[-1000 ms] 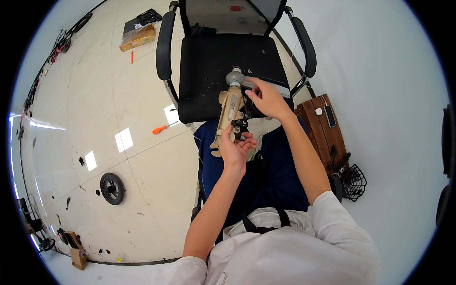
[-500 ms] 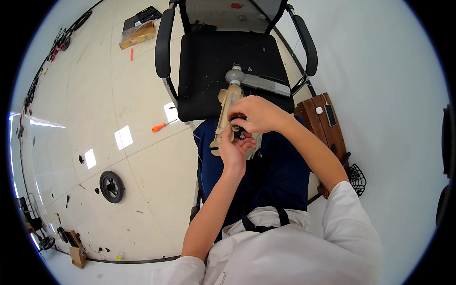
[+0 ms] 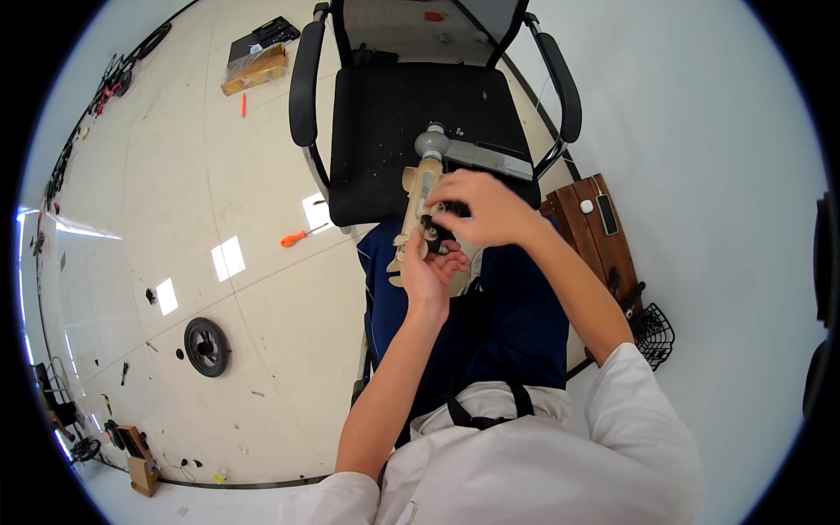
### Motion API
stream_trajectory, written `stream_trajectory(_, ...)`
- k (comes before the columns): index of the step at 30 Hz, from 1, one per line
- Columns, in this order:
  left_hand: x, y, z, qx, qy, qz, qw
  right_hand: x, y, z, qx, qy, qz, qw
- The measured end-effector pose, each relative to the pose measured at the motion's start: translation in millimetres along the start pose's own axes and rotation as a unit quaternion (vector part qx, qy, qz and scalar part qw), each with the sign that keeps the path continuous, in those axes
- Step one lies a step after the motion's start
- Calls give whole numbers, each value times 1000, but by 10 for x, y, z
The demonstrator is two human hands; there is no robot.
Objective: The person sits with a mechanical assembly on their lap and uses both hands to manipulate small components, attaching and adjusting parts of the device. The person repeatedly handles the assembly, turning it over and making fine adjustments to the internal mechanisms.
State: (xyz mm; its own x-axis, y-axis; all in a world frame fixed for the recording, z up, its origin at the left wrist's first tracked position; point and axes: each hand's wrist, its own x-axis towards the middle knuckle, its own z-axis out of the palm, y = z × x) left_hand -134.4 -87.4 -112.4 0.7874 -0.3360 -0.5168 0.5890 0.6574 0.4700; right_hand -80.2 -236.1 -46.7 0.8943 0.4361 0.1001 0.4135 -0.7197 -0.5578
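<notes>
A long beige tubular part (image 3: 411, 206) with a grey rounded end (image 3: 432, 143) leans from my lap onto the black chair seat (image 3: 376, 131). My left hand (image 3: 431, 278) is beneath its lower end, palm up and fingers curled round a small black mechanism (image 3: 435, 234) with metal bits. Over this mechanism arches my right hand (image 3: 481, 208), thumb and fingers bent about its upper dark piece. The fingers partly hide that piece, so its exact kind cannot be made out.
A grey flat bar (image 3: 490, 159) lies across the seat. To the right stands a brown wooden stool (image 3: 582, 214) bearing a phone (image 3: 607, 213). Left on the floor are an orange screwdriver (image 3: 295, 238), a black wheel (image 3: 206, 347) and an opened carton (image 3: 254, 72).
My right hand has loosened and shifted slightly, so more of the black mechanism shows between the hands. The left hand stays nearly in place under it.
</notes>
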Motion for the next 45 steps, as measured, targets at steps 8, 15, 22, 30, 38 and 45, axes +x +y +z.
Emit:
stream_trajectory(8,-19,75,86,-15,40,-14,999,-44,417,-127,-118,3,-14,993)
stream_trajectory(15,4,75,53,-31,29,7,999,-119,425,-3,-115,32,28,992)
stream_trajectory(22,86,162,-17,-3,93,26,995,-285,243,337,-166,111,86,976)
stream_trajectory(30,62,257,-40,6,67,12,998,-228,66,175,-18,80,154,985)
stream_trajectory(38,66,273,-26,-1,56,4,998,-129,121,293,185,62,127,973)
stream_trajectory(45,72,268,-44,-6,66,5,998,-94,386,43,196,1,175,965)
